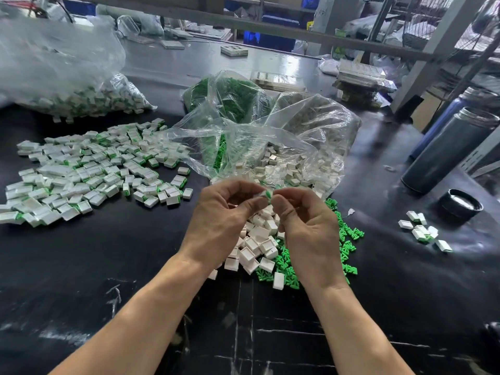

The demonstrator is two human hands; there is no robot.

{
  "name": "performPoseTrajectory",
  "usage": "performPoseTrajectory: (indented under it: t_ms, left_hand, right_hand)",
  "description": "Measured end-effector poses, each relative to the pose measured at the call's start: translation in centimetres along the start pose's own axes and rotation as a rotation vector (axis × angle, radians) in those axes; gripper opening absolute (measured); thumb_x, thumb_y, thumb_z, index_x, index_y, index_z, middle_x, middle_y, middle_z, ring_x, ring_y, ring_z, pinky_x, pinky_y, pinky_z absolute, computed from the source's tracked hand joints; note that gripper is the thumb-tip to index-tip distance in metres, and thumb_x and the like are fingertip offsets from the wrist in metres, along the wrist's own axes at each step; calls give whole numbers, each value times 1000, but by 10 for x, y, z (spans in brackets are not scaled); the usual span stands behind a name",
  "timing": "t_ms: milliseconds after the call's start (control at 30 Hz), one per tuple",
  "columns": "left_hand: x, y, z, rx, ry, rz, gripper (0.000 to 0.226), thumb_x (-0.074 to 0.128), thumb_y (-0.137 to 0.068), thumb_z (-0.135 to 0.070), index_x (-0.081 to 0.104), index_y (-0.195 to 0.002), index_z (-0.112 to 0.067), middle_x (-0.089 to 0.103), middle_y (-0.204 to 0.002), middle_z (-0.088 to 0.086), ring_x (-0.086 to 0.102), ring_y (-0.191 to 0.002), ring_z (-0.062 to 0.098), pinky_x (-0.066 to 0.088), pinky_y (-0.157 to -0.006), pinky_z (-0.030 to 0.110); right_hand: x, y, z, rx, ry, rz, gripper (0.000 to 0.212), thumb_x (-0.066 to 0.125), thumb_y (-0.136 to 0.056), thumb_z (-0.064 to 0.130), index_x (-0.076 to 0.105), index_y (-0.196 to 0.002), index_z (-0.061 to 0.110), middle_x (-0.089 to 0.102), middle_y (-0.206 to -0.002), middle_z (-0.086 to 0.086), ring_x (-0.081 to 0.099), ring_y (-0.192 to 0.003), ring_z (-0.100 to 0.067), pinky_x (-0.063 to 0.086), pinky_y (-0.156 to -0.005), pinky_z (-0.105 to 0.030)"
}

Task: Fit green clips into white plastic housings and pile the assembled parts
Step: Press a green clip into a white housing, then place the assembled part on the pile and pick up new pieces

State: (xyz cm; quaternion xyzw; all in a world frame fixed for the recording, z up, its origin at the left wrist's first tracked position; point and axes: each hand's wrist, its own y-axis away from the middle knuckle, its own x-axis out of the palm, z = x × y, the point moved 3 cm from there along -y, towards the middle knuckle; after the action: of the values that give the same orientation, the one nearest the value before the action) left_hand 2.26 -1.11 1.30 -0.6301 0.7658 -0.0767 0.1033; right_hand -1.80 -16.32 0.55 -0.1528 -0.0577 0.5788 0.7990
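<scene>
My left hand (224,215) and my right hand (305,226) meet above the black table. My left fingers pinch a small white housing (260,195). A green clip (268,195) sits at its end, pinched by my right fingertips. Under my hands lies a heap of loose white housings (257,247), with loose green clips (346,247) spread to its right. A wide pile of assembled white-and-green parts (89,171) covers the table to the left.
Open clear bags hold green clips (230,96) and white housings (295,163) just behind my hands. A bag of assembled parts (81,101) lies far left. Dark cylinders (446,152), a black lid (460,205) and a few parts (424,232) are at right.
</scene>
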Motion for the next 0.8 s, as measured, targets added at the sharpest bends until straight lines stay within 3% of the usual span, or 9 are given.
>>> performPoseTrajectory:
  t_ms: [133,300,367,500,700,800]
  left_hand:
    - [0,-1,1,-24,-43,8,14,80,-86,-15,78,-99,-18,78,-92,-4,74,-90,16,62,-86,37]
    - [0,-1,3,-50,-20,11,13,78,-88,-11,79,-100,-17,79,-94,-4,75,-94,13,60,-86,29]
    - [1,-1,3,-63,-15,8,13,78,-88,-10,78,-99,-16,79,-93,-3,74,-94,12,59,-86,27]
    - [0,-1,3,-81,-43,26,15,77,-89,-9,77,-102,-17,78,-94,-5,74,-94,10,60,-87,28]
    - [-3,-1,1,-71,-60,46,29,77,-85,-25,72,-112,-21,76,-94,-3,73,-90,8,59,-80,21]
    - [-5,0,0,-62,-62,13,38,72,-81,-39,70,-114,-21,76,-97,-6,71,-88,3,54,-74,15]
  right_hand:
    - [-1,0,1,3,37,7,2,75,-94,25,74,-95,26,71,-80,6,62,-71,-12,50,-66,-27]
    - [1,-1,1,81,97,22,6,73,-97,22,71,-92,25,74,-83,2,69,-75,-17,59,-69,-36]
    - [1,-1,-1,126,73,32,5,72,-97,24,71,-92,22,72,-77,3,66,-69,-14,55,-63,-33]
    - [0,0,-2,200,-16,77,14,72,-97,34,72,-94,20,67,-67,7,55,-52,-5,40,-49,-14]
    - [-4,-2,-6,309,-65,124,18,72,-96,34,75,-83,23,70,-72,-2,53,-53,-11,40,-46,-19]
    - [-9,-4,-11,462,-270,-75,17,72,-97,28,74,-85,15,66,-66,1,49,-45,-8,35,-37,-18]
